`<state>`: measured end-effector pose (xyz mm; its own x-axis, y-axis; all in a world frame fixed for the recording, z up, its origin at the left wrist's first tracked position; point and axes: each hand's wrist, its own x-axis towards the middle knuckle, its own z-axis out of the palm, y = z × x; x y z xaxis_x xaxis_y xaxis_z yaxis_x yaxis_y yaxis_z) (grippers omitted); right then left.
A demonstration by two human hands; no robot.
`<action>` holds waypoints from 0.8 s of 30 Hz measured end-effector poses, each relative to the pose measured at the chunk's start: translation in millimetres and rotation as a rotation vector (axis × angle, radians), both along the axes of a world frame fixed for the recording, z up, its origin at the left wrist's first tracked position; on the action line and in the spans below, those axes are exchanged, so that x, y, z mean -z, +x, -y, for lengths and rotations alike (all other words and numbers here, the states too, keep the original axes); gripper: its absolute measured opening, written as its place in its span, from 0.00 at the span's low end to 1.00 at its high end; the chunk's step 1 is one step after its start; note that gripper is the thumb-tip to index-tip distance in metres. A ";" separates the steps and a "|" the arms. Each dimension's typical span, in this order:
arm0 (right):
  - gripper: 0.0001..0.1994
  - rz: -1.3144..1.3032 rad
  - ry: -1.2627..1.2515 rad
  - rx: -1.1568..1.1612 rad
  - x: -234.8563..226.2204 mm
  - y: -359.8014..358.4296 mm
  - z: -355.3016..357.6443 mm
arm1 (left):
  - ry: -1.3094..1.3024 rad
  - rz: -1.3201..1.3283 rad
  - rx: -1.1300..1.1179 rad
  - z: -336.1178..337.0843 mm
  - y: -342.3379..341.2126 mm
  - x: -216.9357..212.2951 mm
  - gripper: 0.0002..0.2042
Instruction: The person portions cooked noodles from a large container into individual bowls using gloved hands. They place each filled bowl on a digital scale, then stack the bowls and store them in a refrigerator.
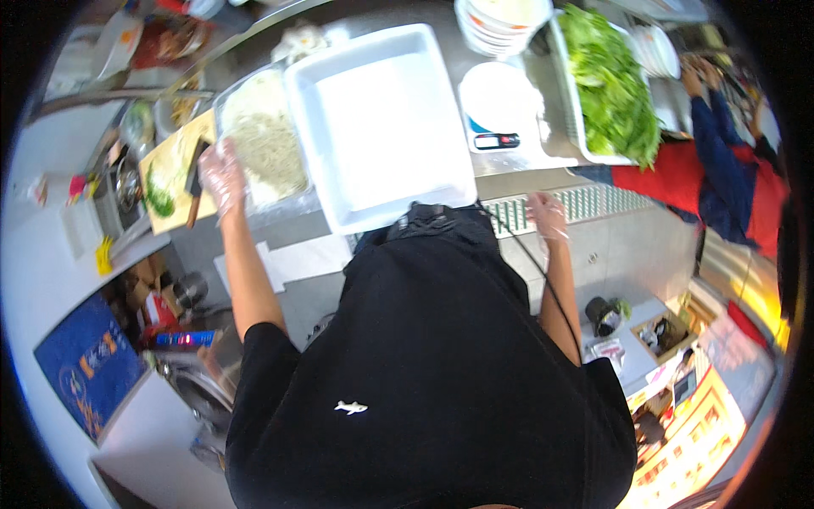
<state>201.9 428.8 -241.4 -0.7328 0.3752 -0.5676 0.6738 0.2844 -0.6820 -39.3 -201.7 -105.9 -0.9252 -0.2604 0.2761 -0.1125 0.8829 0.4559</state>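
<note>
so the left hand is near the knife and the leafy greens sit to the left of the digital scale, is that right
Not quite: the leafy greens sit to the right of the digital scale, as the head view shows. The left hand is near the knife.

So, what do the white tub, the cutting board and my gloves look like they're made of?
White tub: probably plastic, smooth-looking, judging by its rounded corners and even white walls. Cutting board: wood or plastic; its flat yellowish face leaves that open. Gloves on your left hand and right hand: likely thin plastic film, see-through, with wrinkles and shiny highlights.
</note>
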 end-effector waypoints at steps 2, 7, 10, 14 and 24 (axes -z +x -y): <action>0.20 -0.013 -0.014 0.060 -15.3 -4.2 17.2 | 0.067 0.070 -0.017 -2.1 2.6 -6.4 0.20; 0.20 -0.040 -0.051 0.121 -8.5 10.5 37.0 | 0.294 0.127 -0.098 -2.2 2.8 -11.3 0.23; 0.21 0.005 -0.029 0.047 -1.3 17.1 43.1 | 0.368 0.055 -0.085 11.6 -7.2 -12.2 0.22; 0.21 -0.026 -0.110 0.078 14.8 20.8 38.6 | 0.434 -0.093 -0.032 7.3 -17.3 -43.5 0.18; 0.17 0.004 -0.057 0.019 8.8 9.9 32.3 | 1.285 -0.435 -0.043 -14.9 -40.8 -103.3 0.10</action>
<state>211.8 396.5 -250.2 -0.7235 0.3558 -0.5916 0.6816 0.2323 -0.6938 -80.2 -186.8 -2.5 -0.8110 -0.5790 0.0839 0.2340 -0.1896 0.9536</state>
